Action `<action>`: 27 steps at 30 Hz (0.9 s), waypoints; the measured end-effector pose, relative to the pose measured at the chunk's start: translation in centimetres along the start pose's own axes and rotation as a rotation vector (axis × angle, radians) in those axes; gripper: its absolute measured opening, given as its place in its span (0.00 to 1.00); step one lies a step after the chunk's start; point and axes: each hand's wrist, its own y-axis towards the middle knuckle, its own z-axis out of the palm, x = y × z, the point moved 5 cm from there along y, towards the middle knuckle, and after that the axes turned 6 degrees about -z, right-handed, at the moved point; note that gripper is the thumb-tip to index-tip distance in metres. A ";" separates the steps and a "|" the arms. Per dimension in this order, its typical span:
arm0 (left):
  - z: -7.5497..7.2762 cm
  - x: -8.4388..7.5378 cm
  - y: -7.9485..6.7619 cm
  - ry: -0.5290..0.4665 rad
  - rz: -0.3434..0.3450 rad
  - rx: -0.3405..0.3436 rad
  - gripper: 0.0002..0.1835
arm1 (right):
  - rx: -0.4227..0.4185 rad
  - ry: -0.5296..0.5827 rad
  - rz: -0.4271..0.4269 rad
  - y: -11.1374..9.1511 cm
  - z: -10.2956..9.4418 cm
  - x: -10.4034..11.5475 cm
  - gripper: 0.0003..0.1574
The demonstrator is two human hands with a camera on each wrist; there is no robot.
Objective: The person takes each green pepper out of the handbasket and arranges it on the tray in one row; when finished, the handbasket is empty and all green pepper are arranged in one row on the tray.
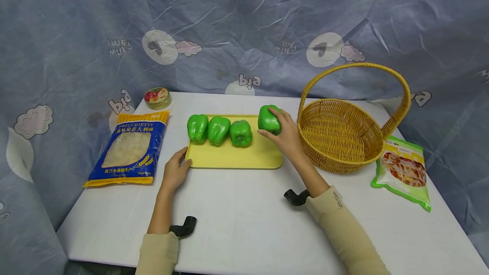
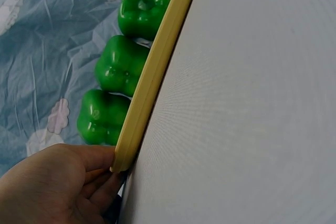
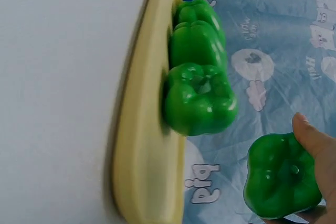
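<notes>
My right hand (image 1: 287,137) grips a green bell pepper (image 1: 269,119) above the right part of a yellow tray (image 1: 237,158). In the right wrist view, that held pepper (image 3: 281,177) shows apart from the tray, its lobed end facing the camera. Three more green bell peppers sit in a row on the tray: a left one (image 1: 197,128), a middle one (image 1: 219,130) and a right one (image 1: 241,133) with its stem end toward me. At the tray's left end, my left hand (image 1: 175,170) holds the edge near the front corner, thumb and fingers at the rim (image 2: 122,156).
A wicker basket (image 1: 305,147) with a tall handle stands right of the tray, close to my right forearm. Beside it lies a green-edged food bag (image 1: 406,171). On the left are a blue and yellow pasta bag (image 1: 127,150) and a round can (image 1: 157,99).
</notes>
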 end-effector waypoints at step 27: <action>0.1 0.1 0.1 -0.001 -0.004 0.002 0.27 | 0.167 0.026 0.215 -0.6 5.7 -4.3 0.49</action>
